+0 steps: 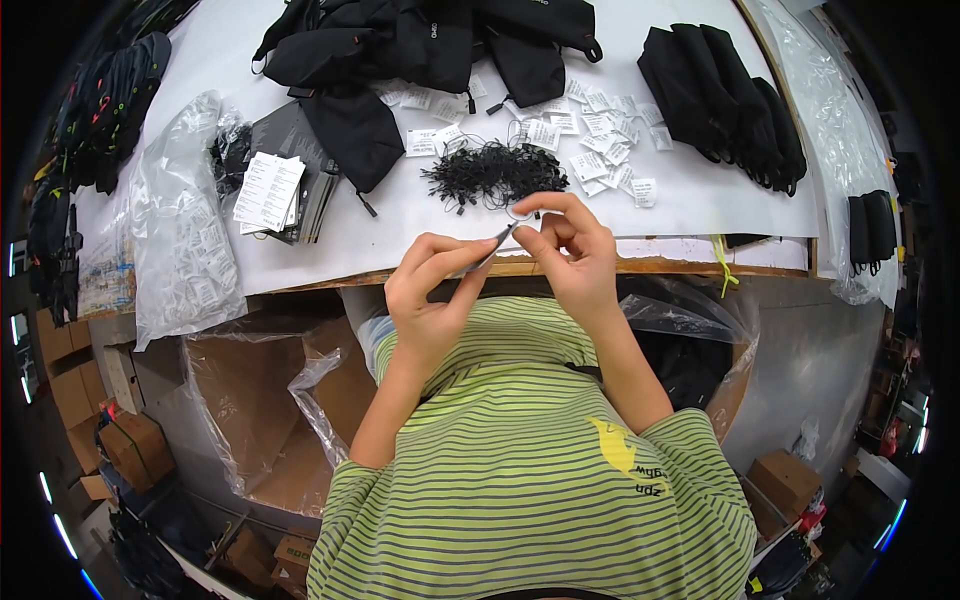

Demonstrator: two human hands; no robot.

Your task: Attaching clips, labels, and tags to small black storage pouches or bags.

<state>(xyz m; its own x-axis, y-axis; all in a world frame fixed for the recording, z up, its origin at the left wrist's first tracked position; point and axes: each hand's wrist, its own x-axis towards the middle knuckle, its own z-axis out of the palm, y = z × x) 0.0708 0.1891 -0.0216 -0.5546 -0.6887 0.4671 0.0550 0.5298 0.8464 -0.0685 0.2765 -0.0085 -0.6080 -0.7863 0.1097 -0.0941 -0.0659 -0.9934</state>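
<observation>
In front of my body, above the table's near edge, my left hand [432, 285] pinches a small dark hang tag [507, 233] between thumb and fingers. My right hand [578, 258] is closed at the tag's upper end, thumb and index finger on a thin string loop [517, 211]. The fingers partly hide both. Just beyond lies a tangled heap of black tag strings [488, 172]. White printed labels [597, 140] are scattered behind and to the right of it. Black fabric pouches [420, 45] with zips are piled at the far side.
Dark cards [318, 205] with white label sheets [268, 190] on top lie left, beside a clear bag of labels [190, 250]. More black pouches [715, 95] lie in a row at right. Below the table edge stands a plastic-lined carton [250, 400].
</observation>
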